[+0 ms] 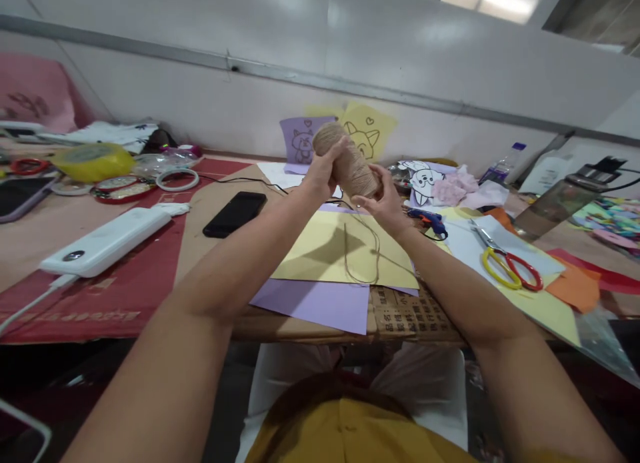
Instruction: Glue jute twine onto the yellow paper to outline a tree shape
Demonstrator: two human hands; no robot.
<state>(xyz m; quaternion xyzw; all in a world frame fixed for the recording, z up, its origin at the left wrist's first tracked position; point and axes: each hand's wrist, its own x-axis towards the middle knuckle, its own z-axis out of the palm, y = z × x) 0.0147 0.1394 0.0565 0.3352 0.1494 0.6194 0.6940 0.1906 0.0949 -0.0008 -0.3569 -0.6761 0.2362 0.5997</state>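
A spool of tan twine [350,166] is held up over the table, tilted, between both hands. My left hand [327,170] wraps round its left side near the upper end. At the lower right end my right hand [384,200] grips it with thumb and fingers. A loose strand of twine [378,250] hangs in a loop over a yellow paper sheet [310,253]. Purple paper [320,306] sticks out from beneath the yellow one. Behind the spool, a purple card [300,143] and a yellow card [383,126] with animal drawings lean on the wall.
Left of my arms lie a black phone [235,214], a white power bank [107,242] and a yellow tape roll [93,162]. To the right are scissors [505,260], a blue glue gun [427,221], orange paper [575,283] and a tilted bottle [555,206].
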